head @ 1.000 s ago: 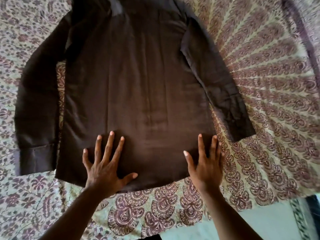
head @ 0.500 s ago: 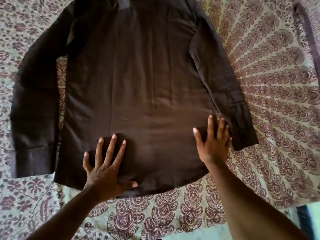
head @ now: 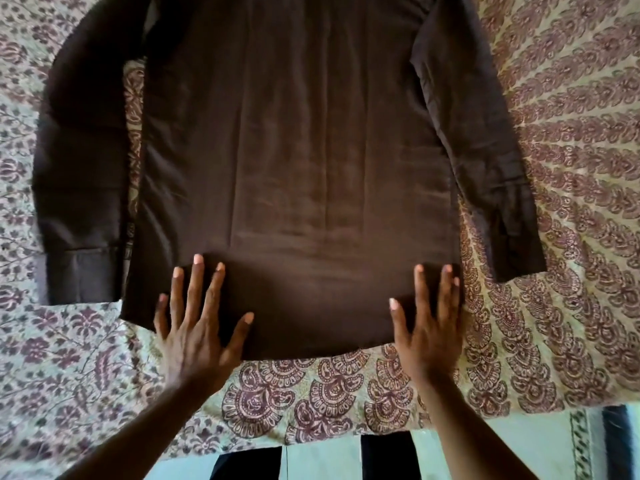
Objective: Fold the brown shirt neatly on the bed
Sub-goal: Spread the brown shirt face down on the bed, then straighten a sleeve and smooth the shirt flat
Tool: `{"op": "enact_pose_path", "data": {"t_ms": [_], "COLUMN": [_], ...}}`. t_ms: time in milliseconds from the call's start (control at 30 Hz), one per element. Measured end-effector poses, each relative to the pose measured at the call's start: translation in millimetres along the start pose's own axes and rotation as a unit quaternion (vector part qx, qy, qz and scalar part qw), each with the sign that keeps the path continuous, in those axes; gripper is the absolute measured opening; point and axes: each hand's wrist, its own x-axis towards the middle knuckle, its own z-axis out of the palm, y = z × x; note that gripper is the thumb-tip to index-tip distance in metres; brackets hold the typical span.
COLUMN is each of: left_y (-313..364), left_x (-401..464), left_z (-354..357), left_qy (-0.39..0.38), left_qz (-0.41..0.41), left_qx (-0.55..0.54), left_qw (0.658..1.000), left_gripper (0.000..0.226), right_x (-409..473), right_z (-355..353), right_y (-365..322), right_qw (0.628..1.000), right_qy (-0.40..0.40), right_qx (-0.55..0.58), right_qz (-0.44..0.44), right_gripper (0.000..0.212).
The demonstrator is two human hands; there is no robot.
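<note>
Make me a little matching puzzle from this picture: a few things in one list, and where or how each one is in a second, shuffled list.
Things:
1. brown shirt
2. left hand
3. right hand
4. bedsheet

Places or states:
A. patterned, lying beneath everything
B. flat on the hem near the shirt's right edge
C. spread out flat, sleeves at the sides
D. fingers spread, flat on the hem's left part

Pairs: 1-C, 2-D, 3-B, 4-A

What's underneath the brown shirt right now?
The patterned bedspread lies under the brown shirt, showing around it and between body and sleeve; anything else beneath is covered.
</note>
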Motion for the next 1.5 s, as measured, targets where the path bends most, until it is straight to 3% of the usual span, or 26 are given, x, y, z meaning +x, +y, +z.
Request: {"op": "enact_pose_path", "data": {"t_ms": [67, 133, 233, 300, 367, 400, 467, 533, 600, 667, 733, 800, 900, 1000, 1100, 1167, 1200, 1267, 1333, 1400, 1500], "left_y": [15, 35, 65, 75, 75, 74, 78, 86, 99, 117, 133, 149, 177, 222, 272, 306, 320, 348, 366, 372, 374], "left_x": [4, 14, 34, 40, 40, 38, 39, 44, 59, 82, 106, 123, 133, 141, 155, 170, 176, 182, 179, 175, 175], "left_z": [1, 2, 10, 20, 29, 32, 30, 22, 13, 8, 10, 18, 28, 29, 32, 37, 41, 54, 67, 75, 80], "left_qy": [0.021, 0.048, 0.041, 0.017, 0.004, 0.001, -0.005, -0.012, 0.005, 0.037, 0.043, 0.007, -0.032, -0.037, -0.061, -0.093, -0.109, -0.151, -0.185, -0.189, -0.205], "left_qz": [-0.022, 0.01, 0.082, 0.073, 0.051, 0.047, 0.039, 0.019, 0.011, 0.046, 0.088, 0.107, 0.059, 0.023, 0.088, 0.119, 0.122, 0.1, 0.049, 0.024, 0.009], "left_qx": [-0.012, -0.001, 0.017, 0.027, 0.047, 0.055, 0.057, 0.052, 0.037, 0.016, 0.001, 0.012, 0.009, -0.037, -0.059, -0.081, -0.087, -0.113, -0.177, -0.22, -0.185], "left_qw": [0.999, 0.999, 0.996, 0.997, 0.998, 0.997, 0.998, 0.998, 0.999, 0.998, 0.995, 0.994, 0.998, 0.998, 0.993, 0.985, 0.983, 0.977, 0.965, 0.957, 0.961], "left_gripper": [0.088, 0.084, 0.08, 0.084, 0.085, 0.085, 0.086, 0.086, 0.077, 0.067, 0.065, 0.069, 0.075, 0.078, 0.088, 0.096, 0.103, 0.124, 0.153, 0.17, 0.175], "right_x": [4, 13, 44, 73, 103, 114, 124, 122, 122, 131, 143, 156, 173, 181, 181, 185, 189, 194, 199, 213, 248], "right_z": [-5, -12, -10, -3, 4, 5, 5, 1, -8, -18, -21, -15, -19, -37, -66, -75, -77, -75, -71, -83, -119], "right_y": [2, -24, -86, -114, -112, -100, -62, -32, -27, -37, -49, -43, -7, 28, 57, 83, 91, 109, 127, 148, 190], "right_qw": [1.0, 0.999, 0.987, 0.965, 0.955, 0.965, 0.993, 0.996, 0.994, 0.994, 0.968, 0.955, 0.988, 0.96, 0.915, 0.94, 0.959, 0.97, 0.966, 0.943, 0.924], "right_qy": [0.005, 0.031, 0.041, 0.007, 0.005, 0.014, 0.044, 0.056, 0.062, 0.075, 0.048, 0.008, -0.003, -0.02, 0.081, 0.144, 0.118, -0.035, -0.116, -0.089, 0.059], "right_qx": [0.021, 0.034, 0.048, 0.061, 0.034, 0.024, 0.027, 0.061, 0.07, 0.056, 0.057, 0.043, 0.079, 0.234, 0.382, 0.309, 0.242, 0.147, 0.173, 0.294, 0.334], "right_qz": [0.019, -0.012, -0.144, -0.253, -0.294, -0.261, -0.107, 0.029, 0.049, -0.059, -0.241, -0.293, -0.136, -0.152, -0.104, 0.012, 0.087, 0.193, 0.154, 0.128, 0.175], "right_gripper": [0.073, 0.07, 0.065, 0.063, 0.062, 0.062, 0.068, 0.076, 0.078, 0.073, 0.067, 0.065, 0.068, 0.057, 0.039, 0.041, 0.053, 0.073, 0.053, 0.027, 0.018]}}
